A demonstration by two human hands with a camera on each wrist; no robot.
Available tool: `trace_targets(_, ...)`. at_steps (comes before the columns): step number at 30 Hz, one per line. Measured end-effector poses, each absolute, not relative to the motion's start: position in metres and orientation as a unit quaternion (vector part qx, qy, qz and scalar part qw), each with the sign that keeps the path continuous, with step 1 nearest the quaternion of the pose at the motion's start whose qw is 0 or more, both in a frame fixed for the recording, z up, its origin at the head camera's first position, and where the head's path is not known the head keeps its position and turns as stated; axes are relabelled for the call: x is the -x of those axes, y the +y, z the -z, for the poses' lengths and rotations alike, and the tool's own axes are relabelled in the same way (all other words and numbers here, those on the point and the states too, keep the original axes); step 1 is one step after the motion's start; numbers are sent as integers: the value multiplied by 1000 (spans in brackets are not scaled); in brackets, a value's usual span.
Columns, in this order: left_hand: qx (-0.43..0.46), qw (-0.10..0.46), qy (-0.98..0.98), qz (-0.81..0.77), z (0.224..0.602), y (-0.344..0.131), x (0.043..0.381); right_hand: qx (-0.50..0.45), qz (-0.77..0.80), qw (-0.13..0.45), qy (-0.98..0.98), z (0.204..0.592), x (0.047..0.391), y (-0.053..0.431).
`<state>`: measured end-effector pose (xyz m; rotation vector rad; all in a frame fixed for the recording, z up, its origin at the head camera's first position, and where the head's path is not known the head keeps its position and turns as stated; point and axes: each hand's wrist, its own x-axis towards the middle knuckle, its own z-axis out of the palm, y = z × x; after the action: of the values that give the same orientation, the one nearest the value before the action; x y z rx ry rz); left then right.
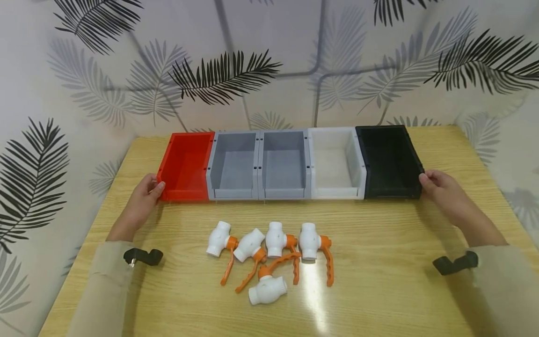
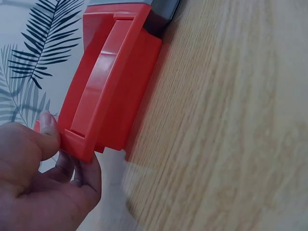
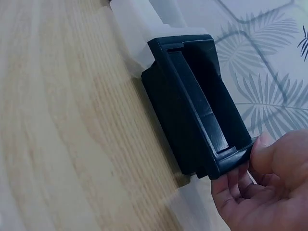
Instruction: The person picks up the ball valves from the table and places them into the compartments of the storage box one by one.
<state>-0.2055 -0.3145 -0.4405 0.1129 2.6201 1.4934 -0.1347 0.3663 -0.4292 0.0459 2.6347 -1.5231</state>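
My left hand (image 1: 142, 200) grips the outer front corner of a red bin (image 1: 185, 193), thumb on the rim and fingers beneath it, as the left wrist view shows. At the other end of the row, my right hand (image 1: 447, 196) pinches the outer front corner of a black bin (image 1: 391, 191). In the right wrist view its thumb lies on the rim of that bin (image 3: 175, 115), with the fingers curled underneath. Between these two stand two grey bins (image 1: 233, 193) and a white bin (image 1: 337, 193), side by side.
In front of the row lie several white ball valves (image 1: 309, 241) with orange handles, one nearer (image 1: 268, 290) than the others. They rest on a wood-grain table (image 1: 379, 290). Behind the bins hangs a leaf-patterned cloth (image 1: 290, 103).
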Motion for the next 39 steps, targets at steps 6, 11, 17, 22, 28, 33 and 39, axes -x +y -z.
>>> trace_targets(6, -36, 77, 842, -533, 442, -311, 214, -21, 507, 56, 860, 433, 141, 365)
trace_targets(11, -33, 76, 843, -532, 442, -308, 221, -49, 501, 56, 862, 434, 146, 361)
trace_targets(17, -16, 81, 856, -511, 440, -306, 230, -68, 493, 55, 866, 433, 158, 357)
trace_targets(22, -12, 80, 850, -521, 440, -303, 238, -70, 496, 69, 863, 431, 166, 358)
trace_targets(28, -3, 83, 853, -516, 436, -298, 243, -77, 482, 79, 869, 429, 174, 359)
trace_targets(33, 14, 93, 854, -511, 433, -297, 246, -88, 488, 83, 864, 427, 181, 357)
trace_targets(39, 15, 80, 863, -499, 432, -294, 248, -96, 489, 94, 862, 425, 186, 356)
